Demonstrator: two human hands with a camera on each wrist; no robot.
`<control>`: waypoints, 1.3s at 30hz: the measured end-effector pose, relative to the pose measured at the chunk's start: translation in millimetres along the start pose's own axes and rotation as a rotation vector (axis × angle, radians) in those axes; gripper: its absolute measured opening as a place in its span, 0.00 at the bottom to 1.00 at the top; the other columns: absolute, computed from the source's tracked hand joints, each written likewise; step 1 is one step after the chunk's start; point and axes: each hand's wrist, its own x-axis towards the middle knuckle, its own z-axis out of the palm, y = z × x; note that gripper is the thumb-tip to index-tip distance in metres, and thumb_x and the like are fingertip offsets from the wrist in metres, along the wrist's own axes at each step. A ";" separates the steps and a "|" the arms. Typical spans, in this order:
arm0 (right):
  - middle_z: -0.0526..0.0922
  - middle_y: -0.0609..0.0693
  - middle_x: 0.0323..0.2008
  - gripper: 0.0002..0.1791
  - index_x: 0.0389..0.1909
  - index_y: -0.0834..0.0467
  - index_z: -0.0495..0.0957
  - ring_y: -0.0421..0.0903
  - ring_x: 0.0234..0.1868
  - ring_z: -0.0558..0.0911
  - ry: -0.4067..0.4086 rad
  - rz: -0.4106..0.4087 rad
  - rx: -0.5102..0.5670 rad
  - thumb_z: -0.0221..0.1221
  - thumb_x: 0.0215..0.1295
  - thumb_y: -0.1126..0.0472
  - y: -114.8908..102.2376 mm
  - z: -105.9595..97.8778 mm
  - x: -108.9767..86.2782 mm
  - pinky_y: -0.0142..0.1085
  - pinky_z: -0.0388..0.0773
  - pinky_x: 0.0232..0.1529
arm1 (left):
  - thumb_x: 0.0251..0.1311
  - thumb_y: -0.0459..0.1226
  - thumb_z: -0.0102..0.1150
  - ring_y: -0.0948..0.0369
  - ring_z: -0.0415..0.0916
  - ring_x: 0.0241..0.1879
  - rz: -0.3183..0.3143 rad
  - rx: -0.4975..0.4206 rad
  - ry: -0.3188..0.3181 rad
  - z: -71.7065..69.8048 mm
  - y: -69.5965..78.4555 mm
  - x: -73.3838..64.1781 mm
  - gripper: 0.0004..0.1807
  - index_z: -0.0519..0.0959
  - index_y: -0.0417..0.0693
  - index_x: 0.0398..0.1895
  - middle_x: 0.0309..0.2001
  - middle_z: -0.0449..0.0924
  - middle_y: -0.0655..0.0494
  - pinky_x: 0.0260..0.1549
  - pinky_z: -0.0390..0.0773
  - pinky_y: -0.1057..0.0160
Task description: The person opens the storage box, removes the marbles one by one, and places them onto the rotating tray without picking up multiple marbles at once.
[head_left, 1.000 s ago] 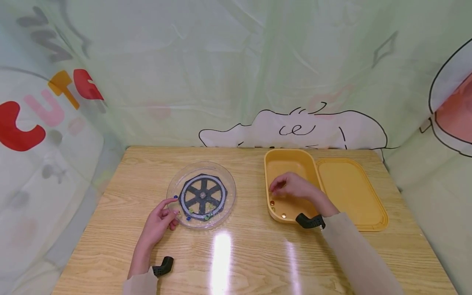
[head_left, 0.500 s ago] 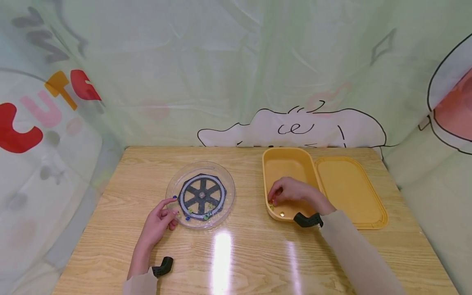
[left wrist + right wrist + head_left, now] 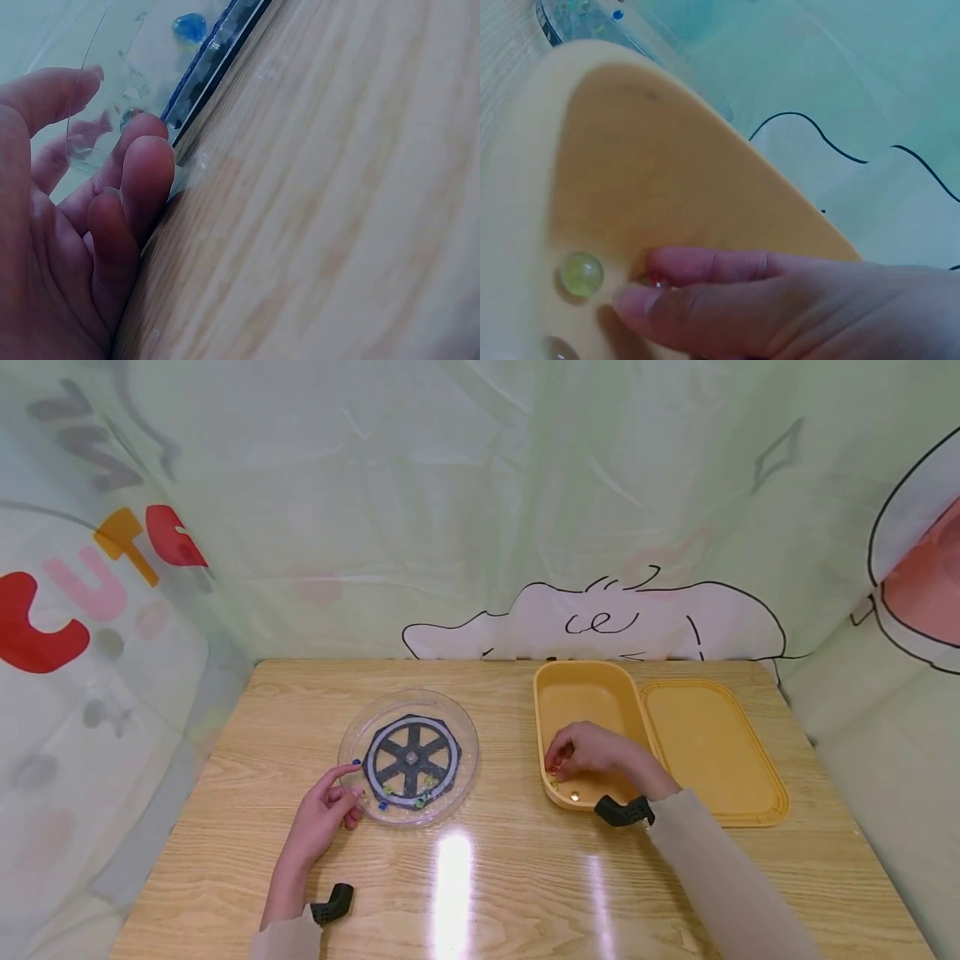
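Observation:
On the left side of the table a clear round dish (image 3: 468,727) holds a dark spoked wheel design and several glass marbles, among them a blue marble (image 3: 190,28) and a green marble (image 3: 420,803). My left hand (image 3: 318,818) grips the dish's near-left rim, thumb and fingers at its edge. Inside the yellow box (image 3: 588,697), my right hand (image 3: 596,752) reaches down to the near-left corner. Its thumb and index finger pinch a glass marble (image 3: 657,282), mostly hidden by the fingertips. Beside them lies a yellow-green marble (image 3: 582,274); another marble (image 3: 575,796) sits nearer the front wall.
A flat yellow lid (image 3: 712,752) lies against the box's right side. Behind the wooden table (image 3: 510,877) hangs a pale printed curtain (image 3: 375,527), which also covers both sides. Each wrist carries a black camera mount (image 3: 332,903).
My right hand has lowered toward the box's near-left corner, and its fingers have closed on a marble there. The left hand stays at the dish's rim.

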 end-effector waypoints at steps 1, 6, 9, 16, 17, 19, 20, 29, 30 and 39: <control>0.84 0.44 0.33 0.07 0.35 0.58 0.86 0.42 0.34 0.78 0.005 -0.009 0.010 0.71 0.55 0.67 0.2 -0.8 -1.0 0.33 0.76 0.39 | 0.69 0.34 0.58 0.56 0.76 0.21 -0.001 -0.001 0.001 0.1 -0.2 0.0 0.21 0.73 0.50 0.64 0.27 0.80 0.44 0.25 0.80 0.61; 0.86 0.48 0.32 0.07 0.36 0.59 0.87 0.44 0.34 0.79 0.038 -0.050 0.067 0.71 0.55 0.67 -1.8 -7.6 -7.2 0.32 0.76 0.39 | 0.69 0.33 0.59 0.56 0.76 0.21 0.003 -0.004 0.003 0.7 0.4 0.1 0.21 0.73 0.51 0.64 0.27 0.79 0.44 0.24 0.80 0.61; 0.86 0.48 0.31 0.07 0.36 0.60 0.87 0.44 0.34 0.78 0.059 -0.056 0.078 0.71 0.55 0.67 -4.0 -11.5 -9.9 0.32 0.74 0.38 | 0.69 0.35 0.59 0.56 0.76 0.21 0.006 0.004 0.003 0.5 0.3 0.0 0.21 0.73 0.50 0.64 0.26 0.79 0.44 0.24 0.80 0.61; 0.85 0.47 0.33 0.08 0.38 0.61 0.87 0.46 0.34 0.78 0.084 -0.051 0.091 0.71 0.56 0.67 -13.4 -17.6 -14.3 0.32 0.75 0.38 | 0.69 0.35 0.59 0.56 0.76 0.21 0.012 0.008 0.006 0.3 -0.4 -0.1 0.21 0.73 0.51 0.64 0.26 0.79 0.44 0.24 0.80 0.61; 0.85 0.48 0.33 0.09 0.39 0.62 0.87 0.47 0.35 0.78 0.088 -0.050 0.102 0.71 0.56 0.67 -15.0 -18.3 -15.1 0.33 0.75 0.38 | 0.69 0.35 0.59 0.56 0.76 0.21 0.013 0.007 0.006 0.3 -0.7 0.0 0.21 0.73 0.50 0.64 0.26 0.79 0.44 0.24 0.80 0.61; 0.85 0.49 0.34 0.09 0.40 0.63 0.86 0.48 0.36 0.78 0.095 -0.044 0.122 0.70 0.57 0.67 -18.4 -19.2 -16.3 0.32 0.75 0.39 | 0.69 0.35 0.59 0.56 0.76 0.21 0.014 0.006 0.006 0.3 -1.2 -0.1 0.21 0.73 0.50 0.64 0.26 0.79 0.44 0.24 0.80 0.61; 0.85 0.49 0.35 0.10 0.40 0.64 0.86 0.49 0.36 0.78 0.097 -0.044 0.135 0.70 0.57 0.67 -20.2 -19.6 -16.8 0.33 0.75 0.39 | 0.69 0.35 0.59 0.56 0.76 0.21 0.014 0.006 0.006 0.4 -1.2 -0.1 0.21 0.73 0.50 0.64 0.26 0.79 0.44 0.24 0.80 0.61; 0.85 0.49 0.35 0.08 0.41 0.59 0.86 0.50 0.36 0.79 0.149 -0.106 0.129 0.69 0.61 0.64 -43.7 -20.7 -19.2 0.33 0.76 0.37 | 0.70 0.35 0.59 0.57 0.76 0.21 0.015 0.007 0.001 0.7 -0.3 -0.9 0.21 0.72 0.49 0.64 0.26 0.79 0.45 0.25 0.80 0.61; 0.85 0.48 0.35 0.07 0.40 0.58 0.86 0.49 0.36 0.79 0.156 -0.113 0.122 0.69 0.61 0.64 -46.9 -20.0 -18.8 0.33 0.76 0.36 | 0.70 0.35 0.59 0.57 0.76 0.21 0.014 0.006 0.002 0.8 0.1 -0.9 0.21 0.72 0.49 0.64 0.26 0.79 0.45 0.24 0.80 0.61; 0.85 0.46 0.34 0.07 0.40 0.58 0.85 0.48 0.36 0.79 0.150 -0.177 0.125 0.67 0.61 0.67 -68.6 -4.2 -2.0 0.37 0.78 0.39 | 0.70 0.36 0.59 0.56 0.76 0.21 0.004 0.016 0.005 0.8 2.1 -1.4 0.21 0.73 0.50 0.64 0.26 0.80 0.45 0.25 0.79 0.62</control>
